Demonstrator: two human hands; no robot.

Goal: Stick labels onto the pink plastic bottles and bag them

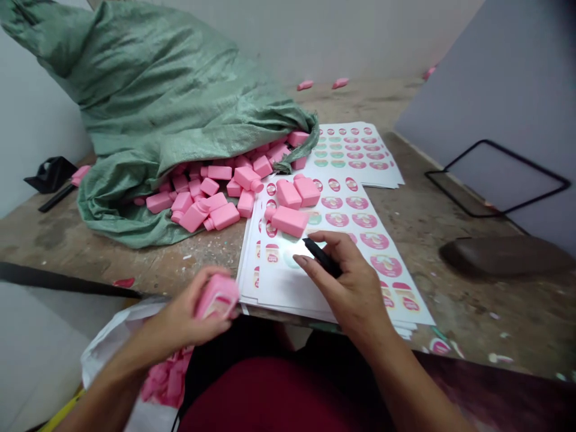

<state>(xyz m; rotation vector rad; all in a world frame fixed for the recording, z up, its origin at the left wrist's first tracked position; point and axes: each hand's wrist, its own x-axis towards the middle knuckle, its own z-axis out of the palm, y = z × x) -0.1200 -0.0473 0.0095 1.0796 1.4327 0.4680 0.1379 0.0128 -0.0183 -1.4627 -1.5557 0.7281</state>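
Note:
My left hand (191, 318) is wrapped round a pink plastic bottle (220, 295) that bears a label, over the table's front edge; motion blurs it slightly. In my right hand (355, 288) sits a slim black pen-like tool (321, 257), its tip pointing up and left; I cannot make out its exact kind. Beneath that hand lies a stack of label sheets (297, 291) printed with pink and green stickers. A pink bottle (289, 221) lies on its side on the sheets, just beyond my right fingertips, with two more bottles (297, 192) behind it.
A large green sack (180, 90) spills many pink bottles (216, 204) onto the table at left. Below the edge, a white bag (117, 336) holds more bottles. Another sheet stack (373, 174) lies behind. At right are a black wire frame (486, 144) and a dark brown object (504, 257).

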